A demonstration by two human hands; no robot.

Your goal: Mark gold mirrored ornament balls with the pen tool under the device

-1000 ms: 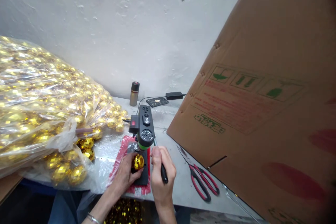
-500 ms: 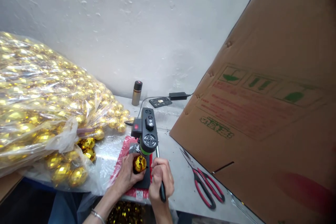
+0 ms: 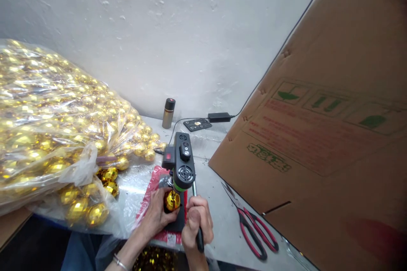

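Observation:
My left hand (image 3: 156, 212) grips a shiny gold faceted ball (image 3: 173, 201) from its left side, fingers behind it and thumb in front. The ball sits directly under the head of a small black bench drill (image 3: 184, 159) with a green ring at its lower end. Whether the bit is inside the ball I cannot tell. My right hand (image 3: 199, 222) is closed around the black-ended lever handle (image 3: 200, 241) at the drill's right side. Beneath the drill, its dark base (image 3: 179, 223) rests on a red plastic sheet (image 3: 146, 197).
A large clear bag of gold balls (image 3: 60, 123) fills the left, with several balls at its mouth. Red-and-black scissors (image 3: 251, 224) lie right of my hands, beside a tall cardboard box (image 3: 305, 135). Behind stand a bottle (image 3: 168, 113), a phone-like slab (image 3: 197, 125) and a power adapter (image 3: 219, 117).
The camera view has shifted slightly, so everything appears a little further right and lower. Both hands keep their holds, with no clear movement of the ball or lever.

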